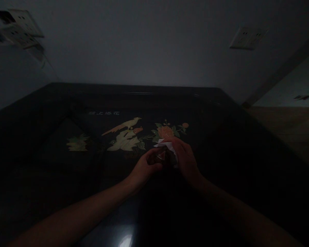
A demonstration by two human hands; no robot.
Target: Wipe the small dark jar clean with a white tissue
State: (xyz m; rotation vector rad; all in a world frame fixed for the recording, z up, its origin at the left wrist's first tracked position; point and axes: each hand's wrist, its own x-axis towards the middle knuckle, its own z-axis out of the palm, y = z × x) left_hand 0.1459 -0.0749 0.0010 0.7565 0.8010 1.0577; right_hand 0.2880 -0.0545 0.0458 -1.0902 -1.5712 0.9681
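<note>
In the dim head view my left hand (144,166) is closed round a small dark, partly see-through object (160,156), whose kind I cannot make out. White tissue (168,144) is bunched under the fingers of my right hand (184,156), which presses it against the object's right side. Both hands meet over a glossy black surface (213,137). Just beyond them lies its coloured decoration of a bird (126,125), pale leaves (125,141) and an orange flower (165,132).
A pale wall (134,44) rises behind the surface's far edge. Wall sockets are at upper left (23,29) and upper right (248,37). A brownish floor (283,127) shows at the right. Much of the foreground is too dark to read.
</note>
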